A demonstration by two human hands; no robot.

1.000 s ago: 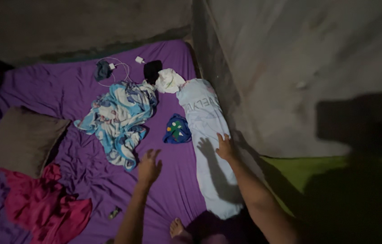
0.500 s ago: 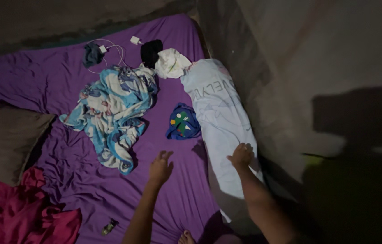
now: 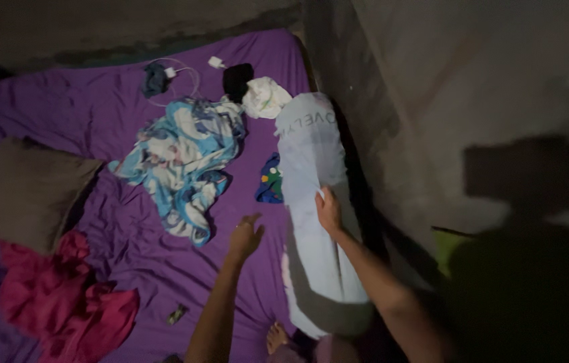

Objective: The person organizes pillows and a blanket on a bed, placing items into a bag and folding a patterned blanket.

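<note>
Dim room, hard to see much. The right hand is pressed on top of the long pale-blue bolster pillow, fingers curled into the cover, so it looks like it's gripping the fabric, tho I can't tell how firm. The bolster lies along the right edge of the purple bed sheet, tight against the grey wall, its near end lifted a bit toward the person. The left hand hovers above the sheet w/ fingers spread, holding nothing, just beside the bolster.

What could go wrong, imo: only one hand is on a long floppy pillow, and by the cover only, so the fabric may slide or the far end sag and drag. The far end touches a white cloth, and a small dark-blue garment w/ coloured spots is tucked at its left side; both could get swept along. A bare foot sits right under the near end, easy to trip on. The charger & cable and the blue-white blanket lie well apart, prob safe
</note>
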